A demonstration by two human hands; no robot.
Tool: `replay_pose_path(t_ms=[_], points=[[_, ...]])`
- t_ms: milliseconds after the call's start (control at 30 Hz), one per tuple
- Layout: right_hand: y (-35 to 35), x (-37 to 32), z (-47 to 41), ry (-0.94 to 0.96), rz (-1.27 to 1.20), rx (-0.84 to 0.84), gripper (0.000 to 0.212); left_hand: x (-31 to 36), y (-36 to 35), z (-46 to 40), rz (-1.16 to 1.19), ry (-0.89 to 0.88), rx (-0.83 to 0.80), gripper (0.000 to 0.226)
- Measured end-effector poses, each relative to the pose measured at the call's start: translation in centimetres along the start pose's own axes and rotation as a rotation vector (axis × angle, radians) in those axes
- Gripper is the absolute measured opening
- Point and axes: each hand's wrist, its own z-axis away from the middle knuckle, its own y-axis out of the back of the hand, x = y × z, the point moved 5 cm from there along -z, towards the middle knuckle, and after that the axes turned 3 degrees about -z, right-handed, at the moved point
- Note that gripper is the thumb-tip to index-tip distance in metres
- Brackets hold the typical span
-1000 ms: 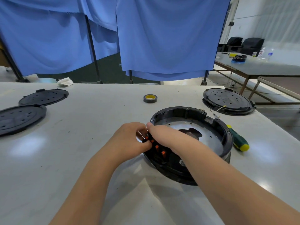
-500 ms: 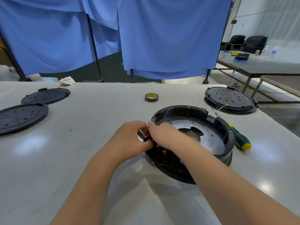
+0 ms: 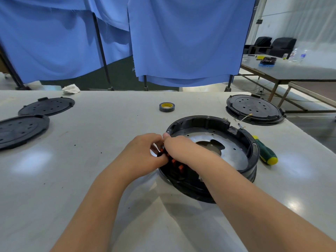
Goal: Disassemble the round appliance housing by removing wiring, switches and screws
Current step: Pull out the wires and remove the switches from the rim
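The round black appliance housing [image 3: 252, 157] lies on the white table [image 3: 91, 160], its silver metal plate [image 3: 234, 153] showing inside. A row of orange switches [image 3: 179, 166] sits along its near-left rim. My left hand [image 3: 143, 153] curls its fingers around the switch block at that rim. My right hand [image 3: 179, 145] reaches over the rim from the right and pinches the same block, fingertips meeting the left hand's. The grasped part is mostly hidden by both hands.
A green and yellow screwdriver [image 3: 265, 153] lies right of the housing. A roll of tape [image 3: 167, 106] sits behind it. Black round covers lie at far right [image 3: 254, 109] and at left [image 3: 47, 106], [image 3: 20, 130]. Blue curtains hang behind the table.
Both hands stay at the near-left rim with small finger shifts. The white wire seen between the fingers earlier is no longer visible.
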Motion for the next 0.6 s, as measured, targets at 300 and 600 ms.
replay_pose_path(t_ms=[300,600], points=[[0.0,0.5,-0.4,0.094,-0.05,-0.017,0.055,-0.3,0.3,0.0,-0.042,0.0,0.012,0.005],[0.9,1.4,-1.2,0.072,-0.13,-0.294,0.054,-1.1,1.3,0.0,0.041,0.063,0.012,0.005]])
